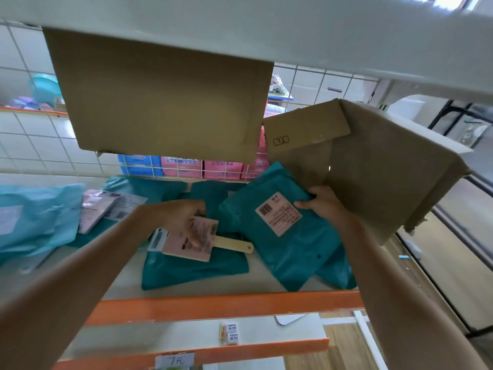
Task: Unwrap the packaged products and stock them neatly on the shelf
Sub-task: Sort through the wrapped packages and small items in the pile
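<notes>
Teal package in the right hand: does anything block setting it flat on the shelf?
Yes. Other teal packages lie under and left of the held package, where the left hand holds a wooden-handled product. Bare shelf shows mostly along the front.

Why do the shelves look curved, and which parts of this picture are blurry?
Head view: the wide-angle lens bows the white upper shelf and orange shelf rail; the light-blue bag at the left edge is soft, while the label on the teal package in the right grip is sharper; the window at top right is blown out.
</notes>
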A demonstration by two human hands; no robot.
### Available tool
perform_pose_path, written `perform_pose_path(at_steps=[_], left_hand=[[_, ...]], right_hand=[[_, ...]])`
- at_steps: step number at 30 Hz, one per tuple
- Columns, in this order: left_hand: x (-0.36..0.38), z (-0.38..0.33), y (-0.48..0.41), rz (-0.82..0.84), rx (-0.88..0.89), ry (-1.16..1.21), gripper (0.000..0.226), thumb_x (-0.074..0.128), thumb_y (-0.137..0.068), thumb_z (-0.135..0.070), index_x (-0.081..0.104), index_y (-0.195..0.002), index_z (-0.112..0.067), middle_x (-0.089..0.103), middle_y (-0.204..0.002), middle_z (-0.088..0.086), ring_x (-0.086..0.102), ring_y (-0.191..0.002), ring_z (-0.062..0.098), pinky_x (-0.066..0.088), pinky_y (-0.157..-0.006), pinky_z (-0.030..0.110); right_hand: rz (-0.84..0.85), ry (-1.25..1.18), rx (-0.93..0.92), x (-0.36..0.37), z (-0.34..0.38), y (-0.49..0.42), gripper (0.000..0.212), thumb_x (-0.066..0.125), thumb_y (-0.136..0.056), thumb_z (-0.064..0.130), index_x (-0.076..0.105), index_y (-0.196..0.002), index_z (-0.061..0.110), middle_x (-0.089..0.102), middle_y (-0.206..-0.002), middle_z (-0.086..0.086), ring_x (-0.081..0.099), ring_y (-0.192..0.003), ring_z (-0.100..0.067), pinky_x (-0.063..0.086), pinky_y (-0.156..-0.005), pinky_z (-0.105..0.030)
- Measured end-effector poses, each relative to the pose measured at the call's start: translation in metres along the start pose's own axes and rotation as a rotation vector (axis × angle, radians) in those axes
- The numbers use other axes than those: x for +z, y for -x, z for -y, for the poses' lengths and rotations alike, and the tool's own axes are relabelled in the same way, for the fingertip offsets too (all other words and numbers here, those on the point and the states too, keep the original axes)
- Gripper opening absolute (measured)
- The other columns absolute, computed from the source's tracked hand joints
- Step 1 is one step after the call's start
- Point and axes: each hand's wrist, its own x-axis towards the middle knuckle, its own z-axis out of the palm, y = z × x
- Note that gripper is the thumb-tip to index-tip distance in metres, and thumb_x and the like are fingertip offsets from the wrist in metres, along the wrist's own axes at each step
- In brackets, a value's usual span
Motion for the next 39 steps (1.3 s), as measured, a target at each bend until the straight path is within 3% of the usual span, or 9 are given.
perform_pose_path(at_steps=[3, 5, 7, 13, 20, 23, 32, 36, 39], left_hand=[[-0.004, 0.005, 0.010, -0.076, -0.012, 0.059, 0.033, 0.073, -0.079, -0.027, 0.052, -0.103, -0.019, 0.066, -0.092, 0.000, 0.065, -0.078, 0.013, 0.052, -0.062, 0.024], [-0.011, 0.007, 0.019, -0.163, 0.003, 0.057, 0.016, 0.063, -0.087, -0.018, 0.051, -0.097, -0.021, 0.061, -0.094, -0.002, 0.062, -0.082, 0.014, 0.050, -0.066, 0.024], [-0.019, 0.011, 0.028, -0.254, 0.033, 0.068, 0.013, 0.059, -0.088, -0.010, 0.052, -0.093, -0.020, 0.058, -0.093, -0.004, 0.059, -0.084, 0.015, 0.050, -0.068, 0.023], [-0.034, 0.034, 0.051, -0.470, 0.031, 0.008, 0.010, 0.066, -0.083, -0.004, 0.066, -0.093, -0.007, 0.061, -0.092, 0.006, 0.053, -0.083, 0.018, 0.038, -0.071, 0.026], [-0.050, 0.064, 0.094, -0.724, 0.076, 0.023, 0.005, 0.067, -0.081, -0.001, 0.068, -0.085, -0.002, 0.064, -0.079, 0.009, 0.059, -0.077, 0.025, 0.044, -0.074, 0.034], [-0.058, 0.087, 0.122, -0.794, 0.014, -0.021, 0.008, 0.066, -0.083, -0.008, 0.070, -0.090, -0.011, 0.065, -0.084, 0.007, 0.058, -0.079, 0.026, 0.046, -0.073, 0.035], [-0.067, 0.182, 0.234, -0.854, -0.052, -0.068, 0.010, 0.063, -0.086, -0.015, 0.069, -0.094, -0.014, 0.069, -0.094, 0.005, 0.059, -0.087, 0.024, 0.037, -0.073, 0.025], [-0.069, 0.236, 0.291, -0.867, -0.101, -0.036, 0.016, 0.062, -0.087, -0.013, 0.068, -0.101, -0.009, 0.067, -0.106, 0.010, 0.059, -0.099, 0.029, 0.043, -0.086, 0.035], [-0.067, 0.274, 0.330, -0.867, -0.126, -0.061, 0.016, 0.059, -0.089, -0.011, 0.066, -0.102, -0.005, 0.066, -0.103, 0.012, 0.059, -0.098, 0.030, 0.043, -0.084, 0.036]], right_hand=[[0.022, -0.051, -0.052, -0.007, 0.018, 0.012, 0.028, 0.072, -0.080, 0.016, 0.062, -0.105, 0.010, 0.067, -0.096, -0.004, 0.063, -0.082, -0.014, 0.053, -0.079, -0.034], [0.027, -0.055, -0.109, -0.011, 0.032, 0.021, 0.021, 0.068, -0.083, 0.011, 0.057, -0.101, 0.014, 0.061, -0.087, 0.003, 0.056, -0.074, -0.004, 0.045, -0.063, -0.018], [0.043, -0.048, -0.173, -0.014, 0.046, 0.029, 0.019, 0.067, -0.084, 0.009, 0.057, -0.100, 0.014, 0.058, -0.085, 0.005, 0.053, -0.072, -0.001, 0.040, -0.057, -0.014], [0.043, 0.184, -0.319, -0.004, 0.086, 0.042, 0.019, 0.073, -0.079, 0.013, 0.064, -0.091, 0.000, 0.068, -0.091, -0.013, 0.064, -0.078, -0.023, 0.049, -0.066, -0.032], [-0.074, 0.339, -0.558, 0.023, 0.130, 0.053, 0.020, 0.074, -0.079, 0.019, 0.067, -0.093, 0.007, 0.069, -0.088, -0.005, 0.065, -0.080, -0.020, 0.052, -0.076, -0.042], [-0.149, 0.359, -0.605, 0.043, 0.156, 0.057, 0.016, 0.075, -0.077, 0.023, 0.061, -0.080, 0.017, 0.066, -0.082, 0.001, 0.063, -0.080, -0.022, 0.050, -0.077, -0.046], [-0.111, 0.383, -0.728, 0.144, 0.252, 0.095, 0.012, 0.068, -0.084, 0.025, 0.056, -0.084, 0.029, 0.058, -0.076, 0.009, 0.056, -0.077, -0.016, 0.043, -0.070, -0.035], [-0.076, 0.366, -0.803, 0.196, 0.299, 0.118, 0.011, 0.066, -0.085, 0.015, 0.057, -0.084, 0.021, 0.052, -0.070, 0.012, 0.051, -0.069, -0.012, 0.035, -0.062, -0.025], [-0.102, 0.373, -0.856, 0.239, 0.325, 0.132, 0.009, 0.068, -0.083, 0.014, 0.064, -0.090, 0.015, 0.055, -0.079, 0.005, 0.051, -0.075, -0.016, 0.030, -0.066, -0.027]])
